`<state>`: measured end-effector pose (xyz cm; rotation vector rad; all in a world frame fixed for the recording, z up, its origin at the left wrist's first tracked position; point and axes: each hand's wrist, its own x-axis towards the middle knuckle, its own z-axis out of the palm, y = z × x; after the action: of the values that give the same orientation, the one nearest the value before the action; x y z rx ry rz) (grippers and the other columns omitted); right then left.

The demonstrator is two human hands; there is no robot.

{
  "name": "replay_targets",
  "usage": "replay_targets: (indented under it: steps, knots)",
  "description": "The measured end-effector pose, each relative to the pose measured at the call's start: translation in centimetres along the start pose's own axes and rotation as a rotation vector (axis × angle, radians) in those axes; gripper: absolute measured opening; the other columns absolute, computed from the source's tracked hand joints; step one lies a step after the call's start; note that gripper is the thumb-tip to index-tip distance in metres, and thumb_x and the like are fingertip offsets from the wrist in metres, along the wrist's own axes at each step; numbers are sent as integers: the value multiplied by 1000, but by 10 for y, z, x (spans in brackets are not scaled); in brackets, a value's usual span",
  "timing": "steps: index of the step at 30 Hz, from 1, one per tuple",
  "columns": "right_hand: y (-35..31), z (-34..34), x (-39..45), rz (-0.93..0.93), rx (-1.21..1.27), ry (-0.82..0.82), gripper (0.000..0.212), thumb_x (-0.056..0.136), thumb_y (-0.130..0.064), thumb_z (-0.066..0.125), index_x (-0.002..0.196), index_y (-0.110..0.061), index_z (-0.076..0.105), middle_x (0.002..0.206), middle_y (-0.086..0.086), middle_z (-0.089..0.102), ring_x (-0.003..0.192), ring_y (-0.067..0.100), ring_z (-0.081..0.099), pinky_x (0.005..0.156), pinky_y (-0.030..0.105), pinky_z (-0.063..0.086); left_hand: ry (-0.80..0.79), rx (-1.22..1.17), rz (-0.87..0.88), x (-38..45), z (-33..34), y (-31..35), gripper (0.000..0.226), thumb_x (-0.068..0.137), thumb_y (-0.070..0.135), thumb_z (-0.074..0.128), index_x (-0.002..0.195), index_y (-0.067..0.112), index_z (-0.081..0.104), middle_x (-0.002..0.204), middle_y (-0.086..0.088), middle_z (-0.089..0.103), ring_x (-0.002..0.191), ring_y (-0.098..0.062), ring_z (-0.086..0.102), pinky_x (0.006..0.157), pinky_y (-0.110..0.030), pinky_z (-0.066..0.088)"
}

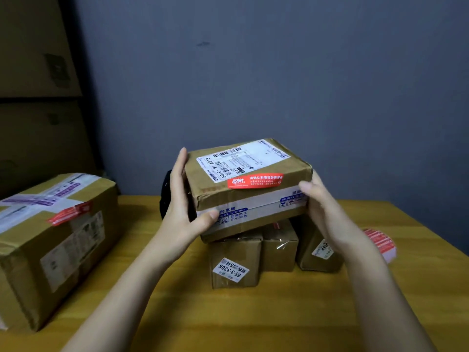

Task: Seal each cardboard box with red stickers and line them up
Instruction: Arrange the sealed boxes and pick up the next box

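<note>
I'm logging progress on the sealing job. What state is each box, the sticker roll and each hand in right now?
Flat box: held up off the table, red sticker across its top.
Big box: on the table at left, red sticker on its top edge.
Three small boxes: on the table under the flat box.
Sticker roll: lying on the table at right.
Left hand: grips the flat box.
Right hand: grips the flat box.

Flat cardboard box (pixel 250 184) held between left hand (pixel 181 207) and right hand (pixel 321 204), red sticker (pixel 255 180) across its top seam, three small boxes (pixel 236 260) beneath (partly hidden), sticker roll (pixel 380 243) on wooden bench (pixel 253 313), larger stickered box (pixel 54 240) far left
</note>
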<state>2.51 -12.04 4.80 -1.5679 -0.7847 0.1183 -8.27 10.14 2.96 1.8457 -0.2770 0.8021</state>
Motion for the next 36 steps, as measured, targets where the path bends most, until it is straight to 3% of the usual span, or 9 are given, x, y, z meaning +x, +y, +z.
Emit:
replay_targets:
  steps: [4,8,11,14,19,22,25,32,36]
  knots:
    - [0,3,2,-41,22,106,69,73,-69,52,134,-39,40,123,-14,60,115,6,57,101,38,47,-21,2,1,3,9,-2,121,63,71,67,147,38,-14,134,45,28,130,11,34,97,-8,38]
    - [-5,7,5,-71,49,193,61,78,-64,58,131,-38,43,123,-9,61,111,7,61,91,30,51,-21,51,41,10,14,-3,126,65,64,70,145,37,-23,137,46,25,135,10,29,109,-21,31]
    - [-10,11,4,-79,93,247,58,82,-56,53,133,-30,45,116,-8,65,103,4,64,78,18,53,-24,67,48,12,12,-3,127,65,67,69,145,35,-25,138,46,22,135,12,26,104,-7,31]
    - [-15,14,2,-133,88,320,55,80,-52,51,130,-28,47,115,-10,65,100,0,64,76,16,51,19,61,15,13,7,-4,130,55,72,71,146,42,-18,149,28,20,138,7,24,111,-15,29]
    - [-21,27,-4,-370,-195,524,49,89,-33,61,134,-25,43,124,-16,53,114,-7,51,84,6,42,99,22,-53,16,2,-4,129,44,77,71,147,45,-1,147,21,28,125,23,28,95,3,31]
    - [-21,28,-3,-582,-521,571,39,90,-26,63,126,-16,55,131,-1,49,124,4,44,96,10,38,106,13,-76,16,-2,-5,128,42,78,72,147,47,4,144,25,33,127,16,35,102,-12,37]
    - [-21,24,-1,-629,-605,563,31,89,-31,60,116,-16,65,129,-4,49,125,11,45,102,24,41,99,9,-107,16,-5,-4,126,42,74,74,145,49,6,140,26,37,126,7,42,107,-31,39]
    - [-23,26,-3,-741,-679,623,25,90,-30,63,108,-15,70,120,2,58,117,18,50,93,35,47,102,16,-100,15,-10,-1,121,46,65,75,145,49,9,130,37,38,121,12,45,98,-15,42]
    - [-25,28,-4,-759,-676,610,22,90,-29,63,103,-12,71,112,2,61,110,16,51,91,16,41,101,43,-51,14,-11,2,116,53,57,71,148,42,8,133,35,35,120,18,41,88,1,38]
